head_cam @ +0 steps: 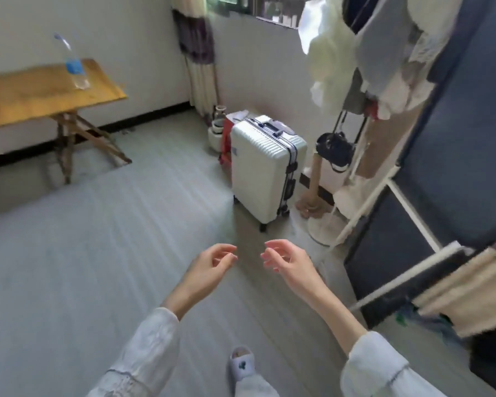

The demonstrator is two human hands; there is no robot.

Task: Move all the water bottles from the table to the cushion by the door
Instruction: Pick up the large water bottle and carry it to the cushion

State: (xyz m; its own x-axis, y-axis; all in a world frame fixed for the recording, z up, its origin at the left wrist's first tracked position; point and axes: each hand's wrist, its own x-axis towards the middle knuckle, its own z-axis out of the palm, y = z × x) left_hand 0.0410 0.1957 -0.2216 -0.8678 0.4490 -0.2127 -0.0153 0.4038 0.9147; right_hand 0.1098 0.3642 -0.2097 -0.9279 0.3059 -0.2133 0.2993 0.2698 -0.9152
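Observation:
One clear water bottle (pixel 75 67) with a blue label stands upright near the right end of a wooden folding table (pixel 35 93) at the far left. My left hand (pixel 212 267) and my right hand (pixel 287 262) hover side by side over the grey floor in the middle of the view, far from the table. Both hold nothing, with fingers loosely curled and palms facing each other. No cushion or door is in view.
A white suitcase (pixel 265 164) stands on the floor ahead, with jars and a red item behind it by the curtain. A clothes rack (pixel 364 90) with hanging garments and a dark panel fill the right side. My slippered foot (pixel 241 365) shows below.

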